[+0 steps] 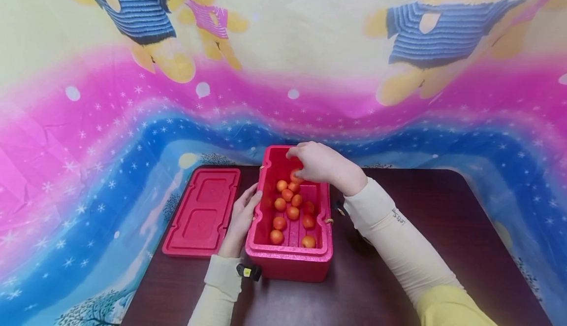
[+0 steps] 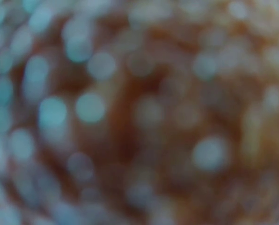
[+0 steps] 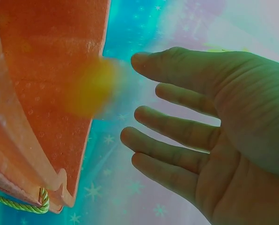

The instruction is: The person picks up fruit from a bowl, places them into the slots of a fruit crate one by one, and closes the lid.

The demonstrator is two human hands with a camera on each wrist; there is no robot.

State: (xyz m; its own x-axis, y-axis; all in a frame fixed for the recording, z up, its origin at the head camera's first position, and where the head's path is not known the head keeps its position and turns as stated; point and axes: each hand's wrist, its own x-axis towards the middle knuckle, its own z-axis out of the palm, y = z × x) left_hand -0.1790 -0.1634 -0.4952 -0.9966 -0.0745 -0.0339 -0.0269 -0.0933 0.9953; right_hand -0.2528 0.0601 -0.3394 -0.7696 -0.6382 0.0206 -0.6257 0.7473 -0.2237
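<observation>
A red foam box (image 1: pixel 289 264) stands on the table, its top uncovered. Several small orange-red tomatoes (image 1: pixel 292 212) lie on its floor. Over the far right part of the box is my right hand (image 1: pixel 325 166), fingers spread and apart in the right wrist view. One blurred tomato (image 3: pixel 93 89) is in the air off those fingertips, in front of the box's inner wall. My left hand (image 1: pixel 241 220) rests along the outside of the box's left wall, with straight fingers. The left wrist view is too blurred to read.
Left of the box lies its red lid (image 1: pixel 204 212), flat on the dark brown table (image 1: pixel 425 217). Rope loops (image 1: pixel 329 221) stick out of the box's sides. Behind the table hangs a cloth backdrop (image 1: pixel 292 70) printed with bears. Something dark (image 1: pixel 340 209) lies under my right sleeve.
</observation>
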